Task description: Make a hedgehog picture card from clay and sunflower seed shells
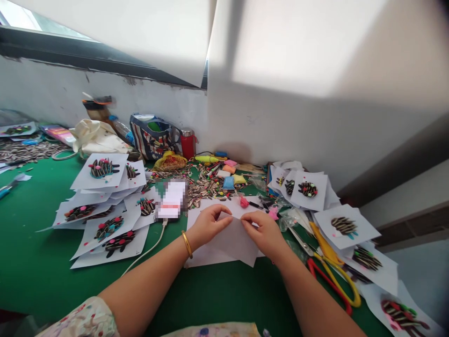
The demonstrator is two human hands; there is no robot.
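Observation:
My left hand (206, 225) and my right hand (264, 233) both pinch the top edge of a white sheet of paper (228, 243) that lies on the green table (42, 262). The fingertips of the two hands almost meet above the sheet. A gold bangle (187, 244) sits on my left wrist. More white sheets lie under the one I hold.
Left of my hands lie several white cards with seed-and-clay figures (105, 224) and a phone on a white cable (171, 200). Loose sunflower seeds and clay blocks (217, 178) lie behind. Red and yellow scissors (333, 274) and more cards (345, 227) lie to the right. Bags (154, 135) stand by the wall.

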